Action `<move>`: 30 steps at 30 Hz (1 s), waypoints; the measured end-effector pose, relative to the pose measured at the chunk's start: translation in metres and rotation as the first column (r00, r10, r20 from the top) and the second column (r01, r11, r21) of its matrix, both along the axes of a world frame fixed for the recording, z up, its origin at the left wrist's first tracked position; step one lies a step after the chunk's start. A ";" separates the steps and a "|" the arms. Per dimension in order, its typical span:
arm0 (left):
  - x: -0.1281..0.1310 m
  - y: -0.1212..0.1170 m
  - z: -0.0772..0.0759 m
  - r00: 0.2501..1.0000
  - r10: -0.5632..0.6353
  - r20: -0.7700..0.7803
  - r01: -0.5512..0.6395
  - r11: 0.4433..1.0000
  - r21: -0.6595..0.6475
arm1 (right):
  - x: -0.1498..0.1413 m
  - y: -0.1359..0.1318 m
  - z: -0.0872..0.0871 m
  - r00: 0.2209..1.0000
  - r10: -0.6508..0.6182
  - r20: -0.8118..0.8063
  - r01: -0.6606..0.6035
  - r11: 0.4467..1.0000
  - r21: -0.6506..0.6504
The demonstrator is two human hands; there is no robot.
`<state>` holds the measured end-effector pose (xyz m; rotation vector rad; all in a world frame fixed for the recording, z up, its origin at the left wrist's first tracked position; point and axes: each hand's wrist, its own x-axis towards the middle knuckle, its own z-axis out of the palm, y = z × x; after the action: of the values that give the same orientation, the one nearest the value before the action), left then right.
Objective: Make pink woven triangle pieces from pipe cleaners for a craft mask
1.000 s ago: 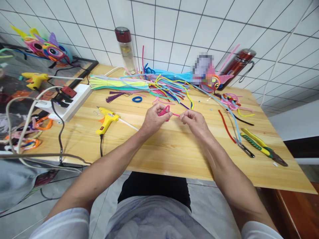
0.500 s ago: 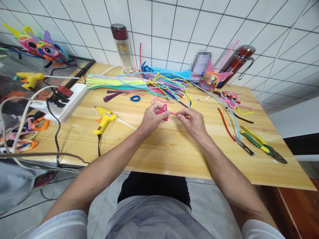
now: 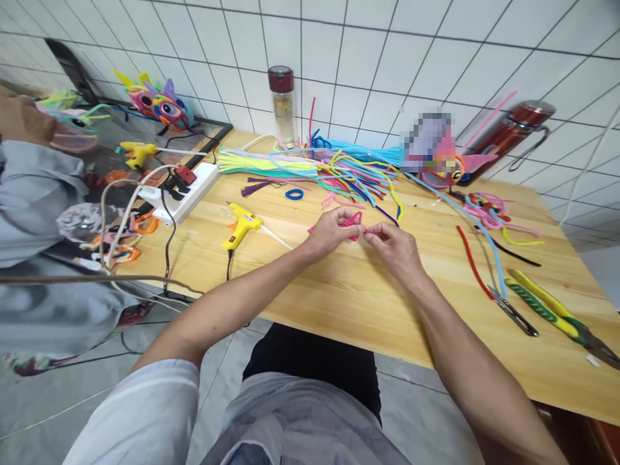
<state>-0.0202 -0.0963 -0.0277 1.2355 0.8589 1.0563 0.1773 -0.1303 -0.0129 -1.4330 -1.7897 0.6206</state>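
Over the middle of the wooden table, my left hand is closed around a bright pink pipe cleaner bent into a small looped, coiled shape. Close beside it on the right, my right hand pinches the pink stem's end at the fingertips. Only a short gap separates the two hands. Just beyond them lies a heap of coloured pipe cleaners. A yellow glue gun with a white stick rests left of my hands.
Pliers, thread snips and a red pipe cleaner lie at right. A glass bottle, a fish-like figure and a red flask stand along the wall. A corded power strip and another person's sleeve are at left.
The view has turned left, shifting everything rightward and bringing another person into sight. My hands are closer together, with less pink stem showing between them, and the looped piece has tilted.
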 end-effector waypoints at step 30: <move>-0.134 -0.075 0.047 0.765 0.415 -0.492 -0.314 0.908 0.276 | -0.030 -0.017 0.010 0.953 0.135 -0.271 -0.181 0.971 -0.153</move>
<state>-0.1538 -0.1714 0.0197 1.5985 1.5247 1.1215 0.1474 -0.1471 -0.0033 -1.2603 -1.6835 1.0253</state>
